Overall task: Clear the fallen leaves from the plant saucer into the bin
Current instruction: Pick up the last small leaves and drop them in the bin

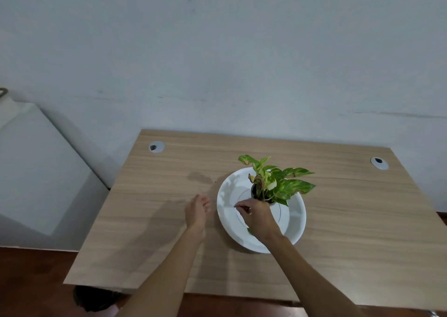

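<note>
A white round saucer (228, 191) lies on the wooden desk (150, 220), with a small potted plant (275, 183) of green and yellow leaves standing in its far half. My right hand (257, 217) is over the saucer's middle, fingertips pinched on a small dark leaf bit. A green leaf (249, 231) peeks out from under that hand's wrist. My left hand (197, 211) hovers cupped, palm up, just left of the saucer rim, apart from it; what lies in it is hidden. A dark bin (93, 298) shows below the desk's front left edge.
Two grey cable grommets (156, 146) (379, 163) sit near the desk's back corners. A pale wall runs behind the desk. A white cabinet (36, 171) stands to the left. The floor is dark brown wood.
</note>
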